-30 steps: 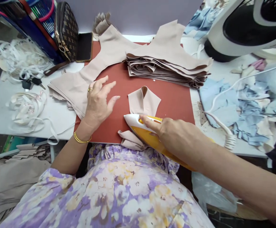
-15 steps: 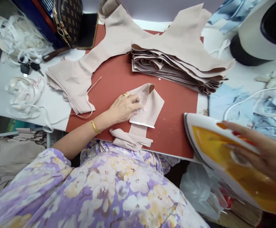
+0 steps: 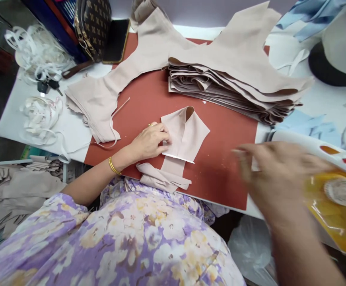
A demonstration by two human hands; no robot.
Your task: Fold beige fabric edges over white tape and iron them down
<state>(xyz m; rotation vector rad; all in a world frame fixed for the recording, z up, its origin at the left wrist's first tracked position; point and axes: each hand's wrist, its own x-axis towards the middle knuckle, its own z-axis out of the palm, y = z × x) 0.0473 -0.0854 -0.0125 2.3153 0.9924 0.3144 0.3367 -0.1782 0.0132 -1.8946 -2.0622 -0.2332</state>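
A small beige fabric piece (image 3: pixel 198 137), folded to a rounded peak at its top, lies on the reddish-brown board. A thin white strip (image 3: pixel 179 158) crosses its lower edge, and a narrower beige tail (image 3: pixel 164 176) hangs below toward my lap. My left hand (image 3: pixel 150 141) has its thumb and bent fingers closed at the left edge of the piece. Over the right end of the board is my right hand (image 3: pixel 271 167), smeared by motion and apart from the fabric. Behind it stands an iron (image 3: pixel 337 198) with a yellow see-through body, partly covered by my arm.
Stacked beige cut pieces (image 3: pixel 235 75) lie across the back of the board (image 3: pixel 220 167). On the left are tangled white tape (image 3: pixel 38 51), keys (image 3: pixel 47 84), a phone (image 3: pixel 116 41) and a brown patterned pouch (image 3: pixel 92 28). Light blue fabric (image 3: pixel 307 125) lies at right.
My right hand has let go of the iron and moved left over the board. The iron now stands farther right. My left hand has slid slightly left to the fabric's edge.
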